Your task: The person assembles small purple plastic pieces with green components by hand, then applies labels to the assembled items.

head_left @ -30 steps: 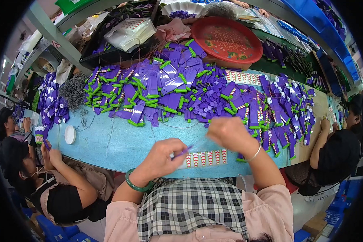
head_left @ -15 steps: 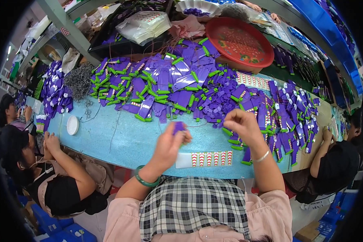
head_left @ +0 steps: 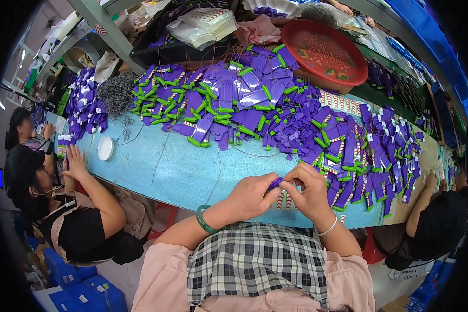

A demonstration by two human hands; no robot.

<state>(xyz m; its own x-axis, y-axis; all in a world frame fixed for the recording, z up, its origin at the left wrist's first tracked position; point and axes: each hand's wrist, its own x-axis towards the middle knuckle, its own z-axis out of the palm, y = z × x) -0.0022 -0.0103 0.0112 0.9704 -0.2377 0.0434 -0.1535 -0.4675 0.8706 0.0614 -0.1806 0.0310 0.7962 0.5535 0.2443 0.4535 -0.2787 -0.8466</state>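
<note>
A small purple plastic piece [head_left: 275,183] sits in the closed fingers of my left hand [head_left: 250,195], just above the table's near edge. My right hand [head_left: 308,190] meets it from the other side, thumb and forefinger pinched together at the piece's edge. Whatever lies inside that right pinch is too small to make out. Beneath my hands a sheet of red-and-white striped stickers [head_left: 280,203] lies partly covered. Beyond them spreads a heap of small purple pieces [head_left: 295,136].
Purple parts with green ends [head_left: 205,112] are piled across the blue table [head_left: 184,166]. A white round lid [head_left: 105,148], a tangle of grey wire pieces [head_left: 117,93] and a red tray [head_left: 325,54] lie farther off. Co-workers sit at both sides.
My hands were apart and have come together over the sticker sheet, the left moving right with the purple piece. The view has shifted slightly. The left co-worker's hand has opened and lifted.
</note>
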